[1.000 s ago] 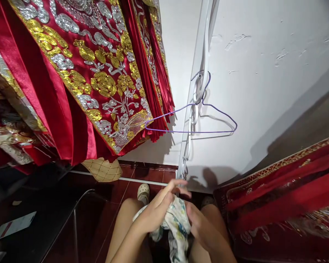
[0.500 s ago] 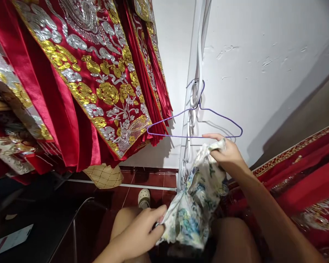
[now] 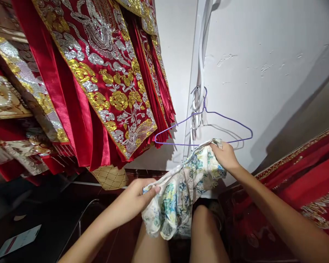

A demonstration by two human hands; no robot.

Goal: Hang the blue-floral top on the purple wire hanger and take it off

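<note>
A white garment (image 3: pixel 178 197) with a blue, green and yellow floral print is stretched between my two hands. My left hand (image 3: pixel 142 195) pinches one end of its gathered top edge, thumb uppermost. At the other end, my right hand (image 3: pixel 223 155) grips the same edge, higher up and close under a purple wire hanger (image 3: pixel 178 124). The hanger hangs by its hook from a white strap (image 3: pixel 200 65) against the wall. Part of its lower bar passes behind the cloth and my right hand. Whether the cloth touches the bar I cannot tell.
Red garments (image 3: pixel 117 84) with gold and silver embroidery hang at the left. More red cloth (image 3: pixel 304 190) lies at the right. A black tabletop (image 3: pixel 44 212) at lower left bears a phone-like flat item (image 3: pixel 18 243). The white wall (image 3: pixel 263 44) is behind the hanger.
My left hand has moved up, pulling the garment's top edge out straight. The garment, bunched before, now hangs spread out below both hands. The view has shifted slightly.
</note>
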